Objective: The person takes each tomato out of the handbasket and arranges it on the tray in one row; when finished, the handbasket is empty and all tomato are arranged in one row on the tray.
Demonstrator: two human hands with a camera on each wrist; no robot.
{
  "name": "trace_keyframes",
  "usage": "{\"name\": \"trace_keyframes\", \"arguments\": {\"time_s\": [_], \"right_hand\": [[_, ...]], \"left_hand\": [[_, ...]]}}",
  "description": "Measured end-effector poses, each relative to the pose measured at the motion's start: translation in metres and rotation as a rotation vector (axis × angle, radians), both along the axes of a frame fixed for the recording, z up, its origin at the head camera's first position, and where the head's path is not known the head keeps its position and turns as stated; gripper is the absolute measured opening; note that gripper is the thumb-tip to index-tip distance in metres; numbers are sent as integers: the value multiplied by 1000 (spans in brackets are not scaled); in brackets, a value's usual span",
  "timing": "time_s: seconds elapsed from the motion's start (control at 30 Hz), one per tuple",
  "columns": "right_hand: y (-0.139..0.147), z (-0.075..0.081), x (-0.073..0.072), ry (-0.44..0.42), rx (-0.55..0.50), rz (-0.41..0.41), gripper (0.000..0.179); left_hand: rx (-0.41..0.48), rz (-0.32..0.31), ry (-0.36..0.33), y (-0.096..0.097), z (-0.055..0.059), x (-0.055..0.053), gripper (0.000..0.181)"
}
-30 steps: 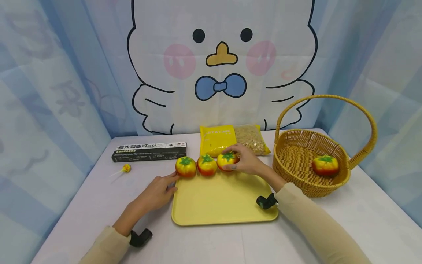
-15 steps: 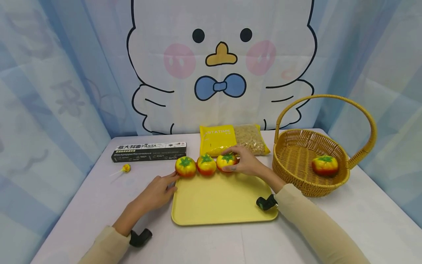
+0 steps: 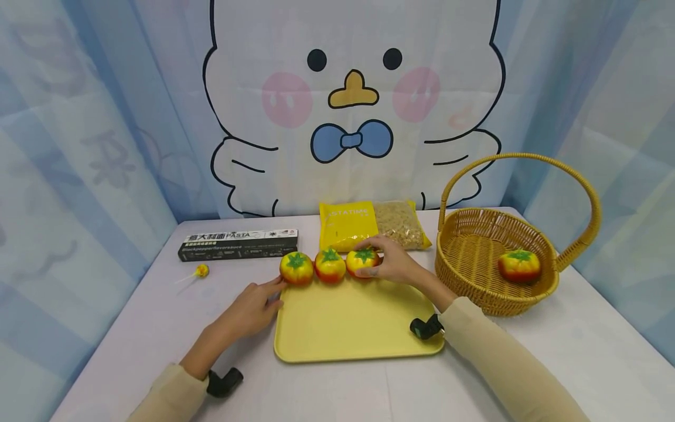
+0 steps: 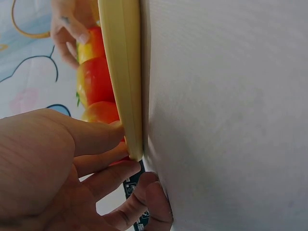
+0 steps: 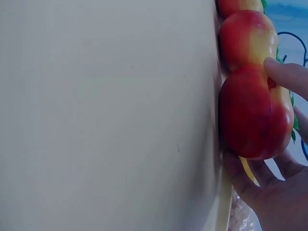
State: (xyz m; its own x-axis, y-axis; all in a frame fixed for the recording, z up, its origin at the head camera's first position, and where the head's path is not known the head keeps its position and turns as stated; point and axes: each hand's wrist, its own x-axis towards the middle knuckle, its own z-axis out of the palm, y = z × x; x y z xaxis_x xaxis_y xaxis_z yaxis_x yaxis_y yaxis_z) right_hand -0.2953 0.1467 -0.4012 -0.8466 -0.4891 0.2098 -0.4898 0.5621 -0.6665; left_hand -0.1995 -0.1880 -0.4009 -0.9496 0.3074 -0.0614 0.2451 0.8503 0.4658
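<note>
Three red-and-yellow toy tomatoes with green leafy tops stand in a row along the far edge of a yellow tray [image 3: 353, 322]. My right hand [image 3: 392, 258] holds the rightmost tomato [image 3: 361, 262], thumb on the near side and fingers round the back and right; the right wrist view shows this tomato [image 5: 250, 115] close up. At the tray's left side, my left hand [image 3: 255, 310] touches the rim with the thumb, and its index finger reaches the leftmost tomato [image 3: 296, 268]. The middle tomato [image 3: 330, 265] stands between the other two.
On the right stands a wicker basket [image 3: 459, 284] with a tall handle and another toy tomato [image 3: 519, 265] inside. Behind the tray lie a yellow pasta bag [image 3: 348, 225] and a black-and-white pasta box [image 3: 237, 244]. A lollipop [image 3: 201, 271] lies at the left.
</note>
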Motion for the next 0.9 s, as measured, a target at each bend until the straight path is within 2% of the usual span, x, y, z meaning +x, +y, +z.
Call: {"name": "trace_keyframes", "arguments": {"time_s": [0.33,0.57,0.9], "right_hand": [[1,4,2,3,-1,27,58],[10,14,5,-83,-67,47,58],[31,24,12,-29,-86,59,58]], "left_hand": [[0,3,-9,1,3,1,48],[1,3,-5,0,1,1,48],[5,-1,-3,0,1,2,48]]}}
